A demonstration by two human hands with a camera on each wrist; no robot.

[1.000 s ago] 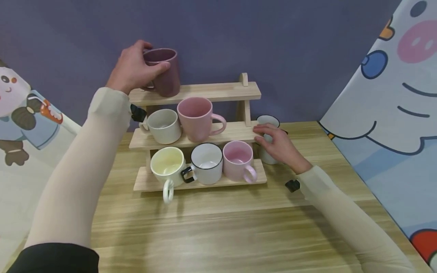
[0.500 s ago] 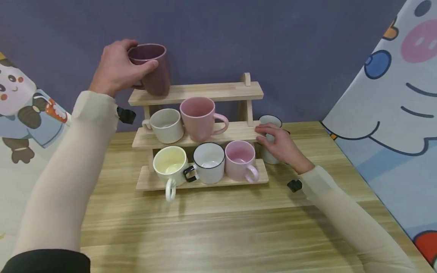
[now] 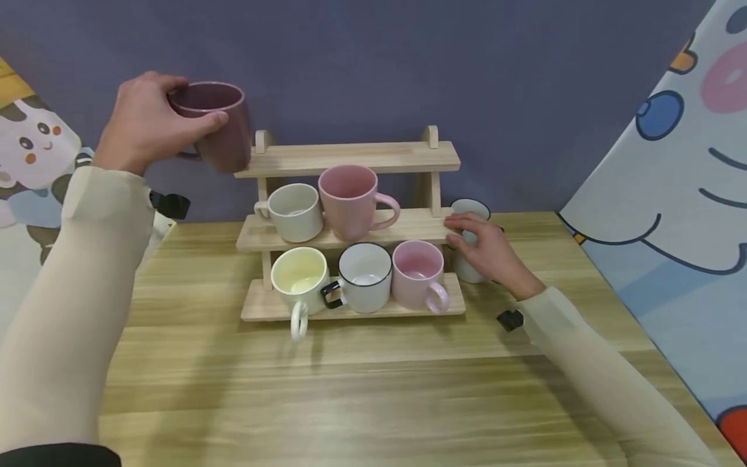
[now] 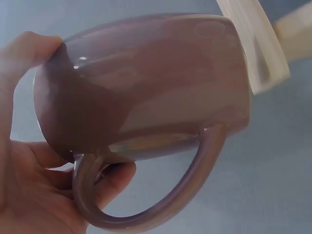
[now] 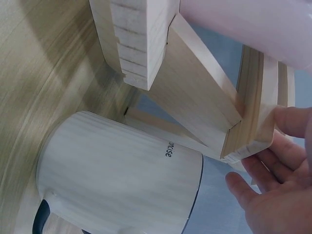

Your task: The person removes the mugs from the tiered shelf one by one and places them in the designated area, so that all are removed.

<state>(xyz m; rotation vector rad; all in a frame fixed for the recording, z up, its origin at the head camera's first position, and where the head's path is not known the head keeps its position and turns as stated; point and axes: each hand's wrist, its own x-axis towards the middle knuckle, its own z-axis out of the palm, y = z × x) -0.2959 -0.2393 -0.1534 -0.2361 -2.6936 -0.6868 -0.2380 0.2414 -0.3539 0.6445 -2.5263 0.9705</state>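
Observation:
My left hand (image 3: 146, 123) grips a mauve mug (image 3: 227, 139) near its rim, thumb on the near side. The left wrist view shows the mug's handle (image 4: 161, 209) beside the curled fingers. The mug is just off the left end of the wooden display rack's (image 3: 362, 155) top shelf; whether they touch I cannot tell. At the rack's right side, my right hand (image 3: 493, 253) pinches the end of the middle shelf (image 5: 248, 141) between thumb and fingers. Close beside that hand, a white mug (image 5: 122, 170) with a dark rim stands on the table, partly hidden in the head view.
On the middle shelf stand an off-white mug (image 3: 296, 217) and a pink mug (image 3: 349, 207). The bottom shelf bears a pale yellow mug (image 3: 297, 285), a white black-rimmed mug (image 3: 367, 288) and a light pink mug (image 3: 415, 279). Table (image 3: 350, 389) spreads in front; a blue-grey backdrop (image 3: 362, 65) rises behind.
My left hand has carried the mauve mug leftward from above the top shelf to beyond its left end. The right hand keeps its hold on the middle shelf.

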